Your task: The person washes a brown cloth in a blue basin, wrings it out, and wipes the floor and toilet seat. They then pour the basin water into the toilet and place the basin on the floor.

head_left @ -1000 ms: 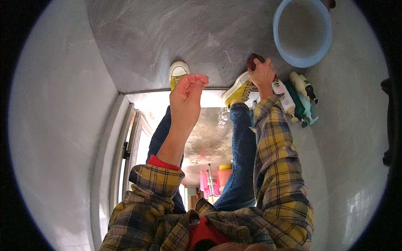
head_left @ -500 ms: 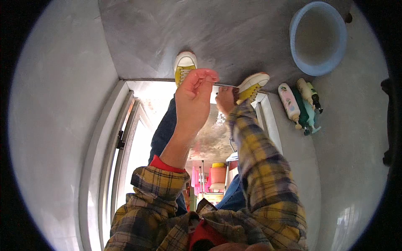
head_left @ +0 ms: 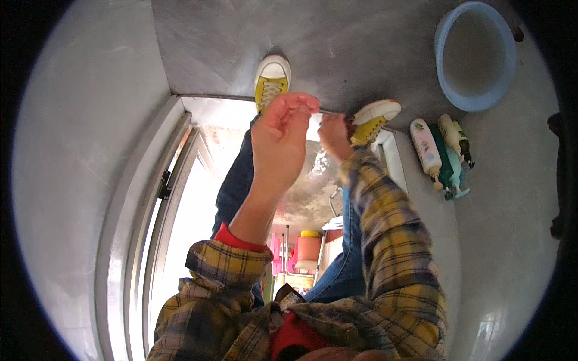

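Since a second ago: the right hand (head_left: pixel 335 137) has swung from the outer side of the right shoe (head_left: pixel 376 112) to its inner side; the left hand (head_left: pixel 280 135) stays raised.
Right arm: reaches forward in its plaid sleeve (head_left: pixel 391 225), bent inward at the wrist, the hand low beside the shoe.
Left arm: raised through the middle of the view, wrist bare above a red cuff (head_left: pixel 241 237), palm side turned inward.
Grey floor: spreads (head_left: pixel 337 45) ahead of the feet, with a pale wall (head_left: pixel 84 132) on the left and the door frame (head_left: pixel 139 210) beside it.
In the way: the left hand and forearm cover part of the left leg; the right sleeve hides much of the right leg.
Blue basin: at the upper right (head_left: pixel 475 104), well apart from the hands, cloudy liquid inside.
Right shoe: yellow with a white toe, toe pointing outward, just beside the right hand.
Left shoe: matching yellow (head_left: pixel 272 90), ahead of the left hand.
Bottles: a group (head_left: pixel 426 150) lying together below the basin.
Dark reddish piece: between right hand and shoe (head_left: pixel 350 124), blurred.
Right fingers: curled; their grip on that piece cannot be told.
Left fingers: curled, thumb lying along them; cannot tell if anything is inside.
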`<state>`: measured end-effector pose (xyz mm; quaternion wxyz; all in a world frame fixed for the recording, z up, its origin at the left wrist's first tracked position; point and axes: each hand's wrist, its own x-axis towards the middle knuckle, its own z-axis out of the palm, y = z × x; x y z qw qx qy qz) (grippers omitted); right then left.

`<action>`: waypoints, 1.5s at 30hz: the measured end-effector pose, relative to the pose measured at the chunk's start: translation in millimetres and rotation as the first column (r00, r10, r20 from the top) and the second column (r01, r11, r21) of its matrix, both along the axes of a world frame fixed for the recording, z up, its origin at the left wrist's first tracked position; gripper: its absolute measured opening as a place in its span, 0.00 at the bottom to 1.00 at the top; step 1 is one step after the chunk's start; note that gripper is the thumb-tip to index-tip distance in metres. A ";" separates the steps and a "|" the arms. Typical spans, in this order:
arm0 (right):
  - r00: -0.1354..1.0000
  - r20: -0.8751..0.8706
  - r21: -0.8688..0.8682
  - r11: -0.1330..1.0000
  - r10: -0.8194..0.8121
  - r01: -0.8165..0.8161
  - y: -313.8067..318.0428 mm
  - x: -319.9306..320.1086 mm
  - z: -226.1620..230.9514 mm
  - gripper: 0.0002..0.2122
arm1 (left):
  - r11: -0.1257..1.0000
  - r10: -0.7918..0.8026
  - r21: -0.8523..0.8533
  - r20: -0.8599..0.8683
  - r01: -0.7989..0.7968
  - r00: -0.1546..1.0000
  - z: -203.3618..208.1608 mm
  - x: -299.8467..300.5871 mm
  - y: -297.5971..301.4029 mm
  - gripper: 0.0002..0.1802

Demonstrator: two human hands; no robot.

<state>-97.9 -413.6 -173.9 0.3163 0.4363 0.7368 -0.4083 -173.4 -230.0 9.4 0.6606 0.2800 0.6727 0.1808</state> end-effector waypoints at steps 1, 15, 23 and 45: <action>0.994 0.066 0.224 0.972 -0.085 0.068 -15.8 -20.0 -7.7 0.12 | 1.000 0.013 -0.003 0.014 -0.013 1.000 0.1 0.6 -0.9 0.07; 0.984 0.130 -0.183 0.972 -0.122 0.145 100.3 122.4 24.5 0.11 | 1.000 -0.017 0.001 0.086 0.017 0.996 4.8 9.5 12.6 0.08; 0.981 0.095 -0.102 0.979 -0.168 0.178 73.0 92.7 24.1 0.10 | 0.998 0.014 0.059 -0.025 -0.012 1.000 0.7 8.0 21.7 0.08; -0.640 0.266 -0.385 -0.688 -0.721 0.615 12.2 -88.1 -18.1 0.22 | 0.990 0.137 0.034 0.044 -0.139 0.990 -1.3 -39.0 48.6 0.08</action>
